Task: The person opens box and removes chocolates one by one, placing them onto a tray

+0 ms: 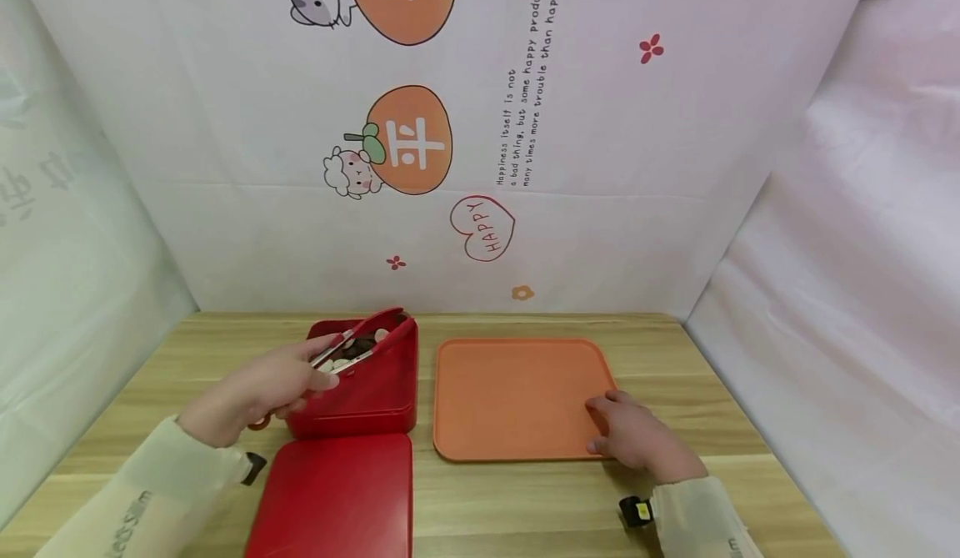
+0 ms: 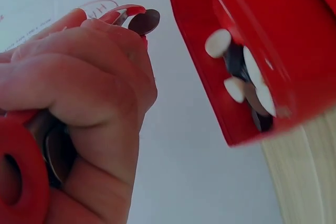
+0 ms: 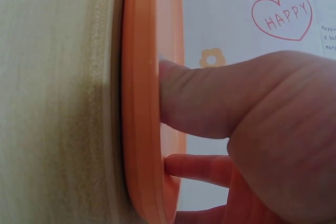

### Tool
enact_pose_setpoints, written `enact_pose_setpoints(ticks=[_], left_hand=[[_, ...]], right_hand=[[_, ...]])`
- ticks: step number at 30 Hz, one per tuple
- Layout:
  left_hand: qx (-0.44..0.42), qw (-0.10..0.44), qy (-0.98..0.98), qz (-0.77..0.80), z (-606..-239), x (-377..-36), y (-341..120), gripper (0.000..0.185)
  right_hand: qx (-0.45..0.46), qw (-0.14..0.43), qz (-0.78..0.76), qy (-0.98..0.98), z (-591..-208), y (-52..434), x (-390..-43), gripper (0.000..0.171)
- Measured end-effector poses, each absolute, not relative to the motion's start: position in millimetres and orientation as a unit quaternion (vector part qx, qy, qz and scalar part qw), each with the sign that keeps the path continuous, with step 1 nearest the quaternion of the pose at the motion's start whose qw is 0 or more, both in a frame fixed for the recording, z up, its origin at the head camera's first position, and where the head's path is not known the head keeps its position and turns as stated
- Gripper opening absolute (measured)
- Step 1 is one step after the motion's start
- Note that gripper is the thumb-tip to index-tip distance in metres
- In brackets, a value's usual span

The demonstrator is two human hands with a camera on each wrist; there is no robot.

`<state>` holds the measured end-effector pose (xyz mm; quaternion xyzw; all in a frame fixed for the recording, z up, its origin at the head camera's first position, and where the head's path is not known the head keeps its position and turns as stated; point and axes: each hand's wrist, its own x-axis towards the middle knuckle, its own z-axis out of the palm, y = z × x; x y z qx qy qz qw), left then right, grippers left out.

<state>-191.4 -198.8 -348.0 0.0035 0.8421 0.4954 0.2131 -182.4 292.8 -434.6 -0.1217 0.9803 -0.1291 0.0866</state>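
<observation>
My left hand (image 1: 318, 372) grips red-handled tongs (image 1: 365, 339) above an open red box (image 1: 360, 404) near the table's middle left. In the left wrist view the tongs' tip (image 2: 134, 13) pinches a dark round piece (image 2: 145, 21), clear of the box (image 2: 210, 66). White pieces (image 2: 218, 42) and dark ones lie inside the box. My right hand (image 1: 609, 424) rests on the near right corner of an orange tray (image 1: 510, 391). The thumb (image 3: 205, 100) and a finger (image 3: 194, 167) lie on the tray's rim (image 3: 142, 103). The tray's surface is bare.
The box's red lid (image 1: 333, 495) lies flat on the wooden table (image 1: 675, 358), just in front of the box. A printed white cloth backdrop (image 1: 480, 166) closes off the back, and white cloth (image 1: 855, 291) hangs along both sides.
</observation>
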Motion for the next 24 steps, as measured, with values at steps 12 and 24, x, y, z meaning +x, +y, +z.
enact_pose_setpoints(ticks=[12, 24], left_hand=[[-0.006, 0.220, 0.867, 0.447, -347, -212, -144, 0.075], [0.013, 0.248, 0.881, 0.403, -358, -233, -113, 0.070]], right_hand=[[-0.122, 0.080, -0.125, 0.981, -437, 292, -182, 0.062], [-0.123, 0.080, -0.123, 0.982, -437, 292, -183, 0.063]])
